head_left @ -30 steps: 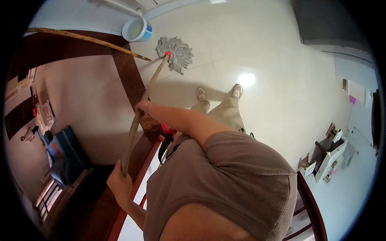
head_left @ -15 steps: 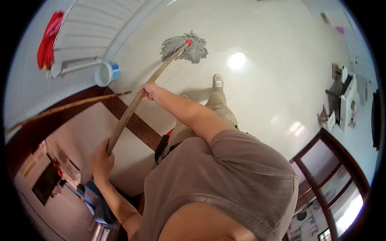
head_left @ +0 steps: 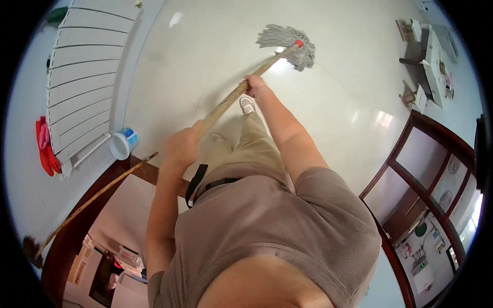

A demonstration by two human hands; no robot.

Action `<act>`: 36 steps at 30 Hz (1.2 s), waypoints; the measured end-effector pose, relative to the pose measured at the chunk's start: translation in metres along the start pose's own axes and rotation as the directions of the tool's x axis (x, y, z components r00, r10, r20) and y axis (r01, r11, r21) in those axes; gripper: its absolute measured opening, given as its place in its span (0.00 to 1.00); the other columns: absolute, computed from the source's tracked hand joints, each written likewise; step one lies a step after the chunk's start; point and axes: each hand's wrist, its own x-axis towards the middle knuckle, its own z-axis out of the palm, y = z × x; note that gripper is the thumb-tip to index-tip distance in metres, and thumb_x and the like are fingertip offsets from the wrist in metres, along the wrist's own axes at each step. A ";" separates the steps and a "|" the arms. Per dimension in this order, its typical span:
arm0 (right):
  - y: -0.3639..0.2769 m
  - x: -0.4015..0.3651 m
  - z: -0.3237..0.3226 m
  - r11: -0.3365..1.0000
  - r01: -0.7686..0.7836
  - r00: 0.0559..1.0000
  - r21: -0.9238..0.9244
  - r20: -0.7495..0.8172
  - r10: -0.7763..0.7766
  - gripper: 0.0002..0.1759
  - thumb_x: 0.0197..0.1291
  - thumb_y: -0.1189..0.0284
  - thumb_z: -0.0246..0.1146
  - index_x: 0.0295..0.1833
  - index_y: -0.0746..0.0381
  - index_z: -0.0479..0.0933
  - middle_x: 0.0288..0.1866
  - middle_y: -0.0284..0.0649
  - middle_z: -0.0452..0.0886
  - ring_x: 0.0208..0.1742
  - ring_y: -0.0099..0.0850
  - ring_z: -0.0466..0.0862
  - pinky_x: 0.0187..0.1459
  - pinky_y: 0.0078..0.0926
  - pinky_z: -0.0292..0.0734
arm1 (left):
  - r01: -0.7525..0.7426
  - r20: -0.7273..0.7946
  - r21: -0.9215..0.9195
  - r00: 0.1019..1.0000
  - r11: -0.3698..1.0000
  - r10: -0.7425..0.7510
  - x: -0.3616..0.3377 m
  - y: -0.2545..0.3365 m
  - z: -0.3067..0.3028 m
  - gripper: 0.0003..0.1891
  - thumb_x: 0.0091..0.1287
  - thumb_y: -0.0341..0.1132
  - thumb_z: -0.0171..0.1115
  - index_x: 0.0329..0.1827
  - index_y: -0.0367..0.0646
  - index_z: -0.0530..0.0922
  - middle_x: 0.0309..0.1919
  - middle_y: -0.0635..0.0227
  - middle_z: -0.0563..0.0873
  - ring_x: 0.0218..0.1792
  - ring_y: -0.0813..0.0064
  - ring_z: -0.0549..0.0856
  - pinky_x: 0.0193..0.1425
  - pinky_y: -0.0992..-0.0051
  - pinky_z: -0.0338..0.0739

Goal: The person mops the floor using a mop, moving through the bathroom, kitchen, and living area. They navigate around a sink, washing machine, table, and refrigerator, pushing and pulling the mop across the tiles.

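Left hand (head_left: 182, 146): fingers clenched round the near end of the mop (head_left: 228, 104) handle, knuckles up, in front of the waist.
Right hand (head_left: 254, 85): arm stretched out, fingers grasping the handle further along, between the left hand and the mop head (head_left: 285, 40).
Mop: wooden handle runs slantwise from the near left up to the far right; both hands on it, well apart from each other.
Mop head: grey strings with a red collar, lying on the floor (head_left: 349, 102) at the far end, ahead of the feet and a bit to the right, beside a bright glare spot.
Floor: pale glossy tiles; a dark brown band at the near left.
Shoes: one light shoe (head_left: 247, 105) shows just below the right hand; the other is partly hidden behind the handle.
Bucket (head_left: 122, 145): white with a blue label, on the floor at the left, near the wall, well apart from the mop head.
Stick (head_left: 102, 194): a second long wooden pole, slanting from near the bucket down to the near left; no hand on it.
Radiator (head_left: 77, 77): white ribbed panel along the far left wall.
Cloth (head_left: 46, 149): red, hanging left of the bucket.
Door (head_left: 416, 154): dark wood frame with glass panes, at the right.
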 end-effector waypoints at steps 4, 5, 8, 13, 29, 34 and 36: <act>-0.026 -0.023 -0.061 0.998 0.013 0.983 -0.056 -0.184 -0.023 0.10 0.60 0.69 0.51 0.39 0.65 0.67 0.31 0.43 0.75 0.31 0.37 0.79 0.36 0.42 0.81 | -0.054 0.168 -0.010 0.984 0.999 0.055 0.033 0.046 0.009 0.21 0.51 0.27 0.51 0.52 0.45 0.71 0.28 0.53 0.80 0.31 0.52 0.80 0.35 0.57 0.73; -0.026 -0.029 -0.067 1.000 0.015 0.979 -0.015 -0.201 -0.018 0.10 0.60 0.68 0.51 0.39 0.65 0.67 0.31 0.43 0.75 0.31 0.38 0.79 0.38 0.43 0.80 | -0.064 0.175 -0.003 0.983 0.998 0.064 0.035 0.044 0.012 0.21 0.51 0.27 0.51 0.52 0.45 0.71 0.28 0.53 0.80 0.31 0.52 0.80 0.35 0.57 0.73; -0.008 -0.020 -0.072 0.999 -0.036 0.969 -0.035 -0.246 0.026 0.10 0.59 0.68 0.51 0.38 0.65 0.67 0.32 0.43 0.75 0.31 0.38 0.79 0.39 0.44 0.80 | -0.176 0.166 0.018 0.971 0.984 0.171 0.032 0.026 0.023 0.22 0.51 0.27 0.51 0.53 0.44 0.70 0.26 0.53 0.80 0.30 0.51 0.80 0.34 0.58 0.72; 0.054 -0.002 -0.024 0.991 -0.131 0.976 -0.019 -0.179 0.125 0.09 0.57 0.70 0.51 0.40 0.65 0.68 0.36 0.42 0.76 0.34 0.38 0.80 0.36 0.42 0.80 | 0.019 0.374 0.055 0.927 0.998 -0.038 -0.009 -0.026 -0.014 0.28 0.48 0.25 0.52 0.57 0.47 0.68 0.35 0.51 0.81 0.40 0.52 0.79 0.44 0.59 0.71; 0.304 -0.074 0.315 0.747 -0.391 0.709 -0.538 0.341 0.617 0.15 0.57 0.68 0.53 0.47 0.66 0.68 0.42 0.46 0.78 0.41 0.40 0.81 0.41 0.43 0.79 | 0.335 0.022 0.223 0.937 0.915 -0.349 -0.270 -0.203 -0.150 0.27 0.44 0.19 0.52 0.50 0.48 0.75 0.37 0.53 0.80 0.39 0.53 0.79 0.42 0.62 0.73; 0.329 -0.141 0.382 0.752 -0.624 0.673 -0.212 0.344 0.655 0.12 0.53 0.74 0.55 0.43 0.67 0.70 0.43 0.45 0.77 0.44 0.40 0.79 0.46 0.42 0.77 | 0.494 -0.073 0.295 0.865 0.818 -0.497 -0.315 -0.187 -0.183 0.28 0.41 0.18 0.54 0.50 0.44 0.75 0.37 0.49 0.80 0.38 0.50 0.79 0.41 0.63 0.73; 0.358 -0.129 0.400 0.806 -0.541 0.697 -0.240 0.409 0.589 0.12 0.53 0.74 0.55 0.43 0.67 0.69 0.44 0.45 0.77 0.45 0.40 0.79 0.46 0.43 0.76 | 0.462 -0.122 0.321 0.886 0.827 -0.447 -0.318 -0.182 -0.188 0.28 0.40 0.18 0.54 0.50 0.43 0.76 0.37 0.48 0.80 0.38 0.50 0.79 0.42 0.64 0.74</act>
